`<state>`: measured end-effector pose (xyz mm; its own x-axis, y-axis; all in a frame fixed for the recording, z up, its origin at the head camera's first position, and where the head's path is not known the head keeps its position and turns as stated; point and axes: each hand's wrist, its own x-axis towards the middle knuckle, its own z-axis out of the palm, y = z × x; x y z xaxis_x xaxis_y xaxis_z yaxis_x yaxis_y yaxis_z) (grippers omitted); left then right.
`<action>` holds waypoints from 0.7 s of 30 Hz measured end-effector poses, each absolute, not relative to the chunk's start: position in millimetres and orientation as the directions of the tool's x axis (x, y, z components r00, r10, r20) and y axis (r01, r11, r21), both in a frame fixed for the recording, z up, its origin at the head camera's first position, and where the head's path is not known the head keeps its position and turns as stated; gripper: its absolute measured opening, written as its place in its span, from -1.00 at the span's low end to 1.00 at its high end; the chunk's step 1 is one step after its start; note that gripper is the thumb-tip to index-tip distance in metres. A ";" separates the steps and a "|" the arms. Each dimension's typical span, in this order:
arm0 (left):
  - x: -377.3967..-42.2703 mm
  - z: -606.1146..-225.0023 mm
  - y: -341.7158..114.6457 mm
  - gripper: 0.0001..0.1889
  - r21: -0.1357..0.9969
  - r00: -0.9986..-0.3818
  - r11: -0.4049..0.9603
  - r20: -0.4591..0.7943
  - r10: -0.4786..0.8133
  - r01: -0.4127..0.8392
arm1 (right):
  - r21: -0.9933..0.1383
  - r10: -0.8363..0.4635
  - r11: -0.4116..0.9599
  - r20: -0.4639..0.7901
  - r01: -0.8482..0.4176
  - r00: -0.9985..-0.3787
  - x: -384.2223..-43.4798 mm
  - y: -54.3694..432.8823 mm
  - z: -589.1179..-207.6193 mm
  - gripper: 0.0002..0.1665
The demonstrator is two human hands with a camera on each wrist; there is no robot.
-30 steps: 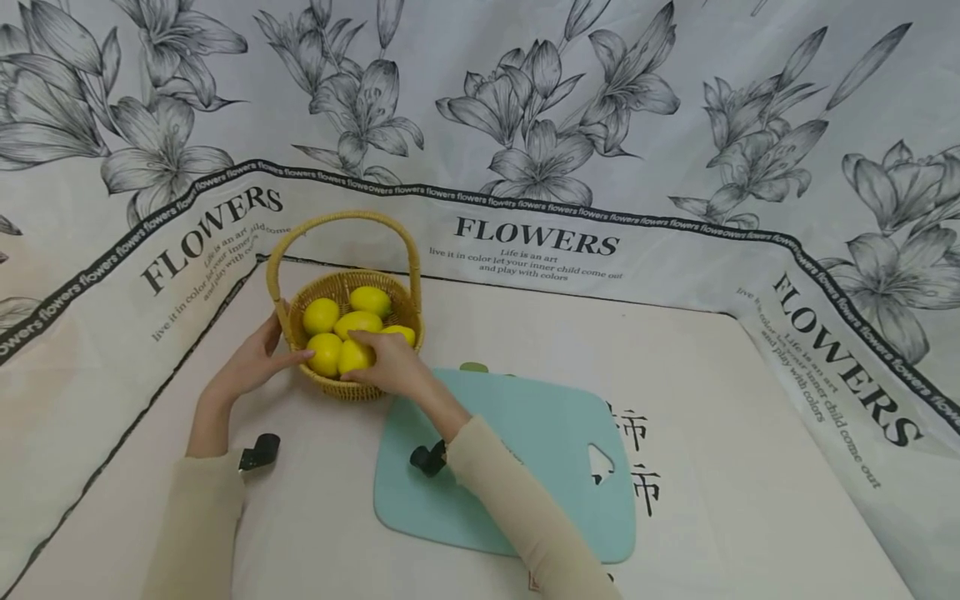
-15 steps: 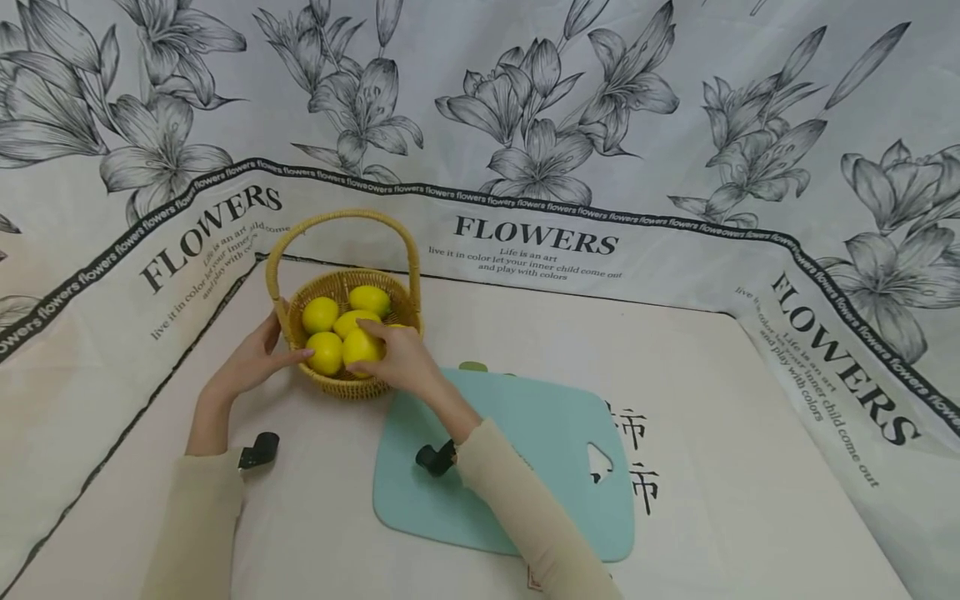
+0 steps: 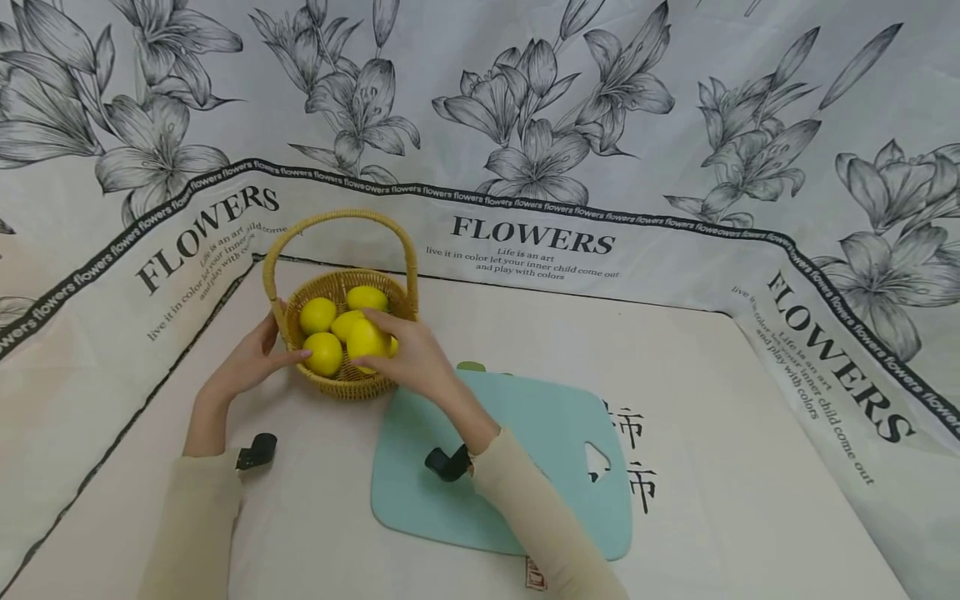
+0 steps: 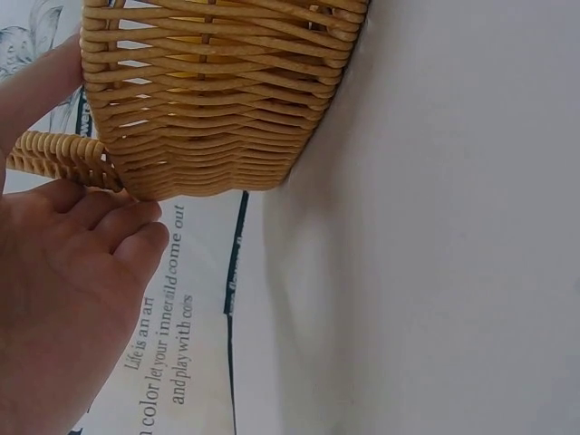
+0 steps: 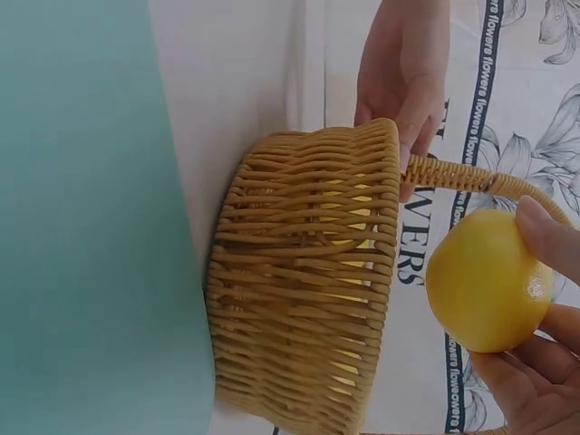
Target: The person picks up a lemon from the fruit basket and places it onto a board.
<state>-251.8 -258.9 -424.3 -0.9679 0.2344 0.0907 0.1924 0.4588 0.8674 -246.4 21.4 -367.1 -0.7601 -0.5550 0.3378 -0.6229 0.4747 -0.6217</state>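
Observation:
A yellow wicker basket (image 3: pixel 352 389) with a tall arched handle stands at the back left, with several lemons (image 3: pixel 323 354) inside. My right hand (image 3: pixel 420 354) pinches one lemon (image 5: pixel 480 281) between thumb and fingers. The right wrist view shows this lemon raised above the basket's rim. At the basket's left side, my left hand (image 3: pixel 251 362) holds the rim, its thumb over the edge close to a lemon. Its fingers (image 4: pixel 127 227) lie against the outside of the basket by the handle's base, as the left wrist view shows.
A light teal cutting board (image 3: pixel 427 508) lies right of the basket, under my right forearm. A small green piece (image 3: pixel 472 367) shows past its far edge. The white cloth on the table bears black characters (image 3: pixel 641 483). A flower-printed curtain (image 3: pixel 532 275) encloses the back and sides.
My right hand has drawn the lemon up and to the right from among the others in the basket. The left hand has kept its place at the rim.

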 end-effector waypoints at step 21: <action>-254.9 -428.8 -261.4 0.03 0.874 -0.966 0.446 0.089 0.244 0.193 | -0.599 -0.528 0.485 0.381 -0.638 -0.759 -229.3 79.8 -384.1 -0.21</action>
<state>-254.9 -261.4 -428.8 -0.9656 0.2445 0.0886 0.1930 0.4455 0.8742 -229.3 79.8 -384.1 -0.7590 -0.5276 0.3815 -0.6377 0.4846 -0.5987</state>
